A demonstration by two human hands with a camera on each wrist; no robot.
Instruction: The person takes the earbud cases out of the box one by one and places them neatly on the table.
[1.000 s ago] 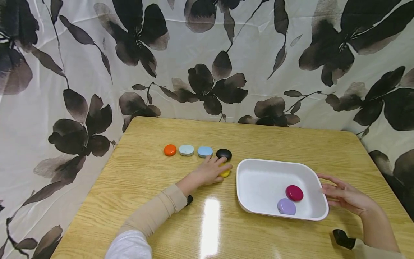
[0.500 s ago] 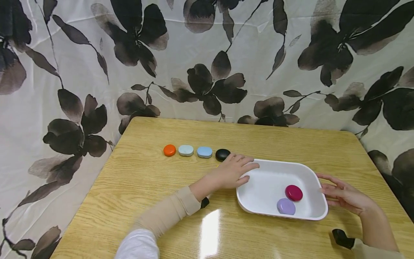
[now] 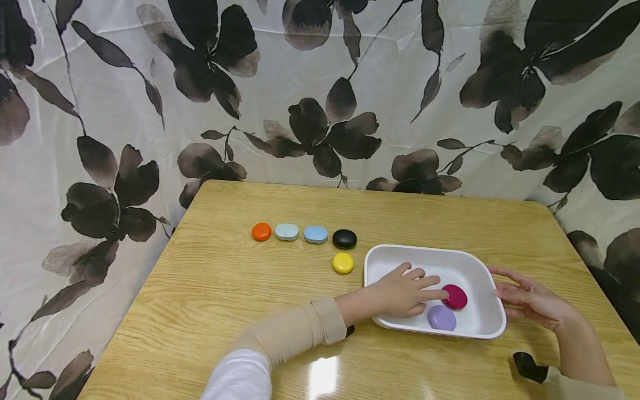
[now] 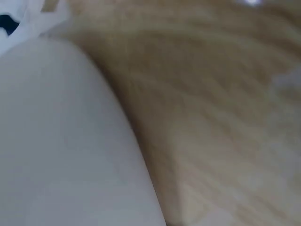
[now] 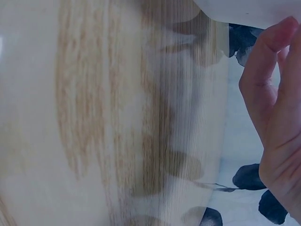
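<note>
A white plastic tray point(image 3: 420, 256) stands on the wooden table, with a crimson disc point(image 3: 455, 297) and a lavender disc point(image 3: 442, 318) inside. My left hand point(image 3: 400, 291) reaches over the tray's left rim, fingers spread, one fingertip right at the crimson disc. At the tray's right end, my right hand point(image 3: 532, 303) touches the outer wall with extended fingers. In the right wrist view, those fingertips meet the tray's edge point(image 5: 254, 12). The left wrist view is blurred and shows no fingers.
Left of the tray, an orange disc point(image 3: 261, 232), a pale mint piece point(image 3: 287, 232), a light blue piece point(image 3: 316, 234) and a black piece point(image 3: 344, 239) form a row. A yellow disc point(image 3: 343, 263) lies below the black one. A floral curtain point(image 3: 320, 83) hangs behind the table.
My left hand has moved right from the yellow disc, across the tray's left rim and over to the crimson disc. The yellow disc is uncovered. The right hand and tray stay put.
</note>
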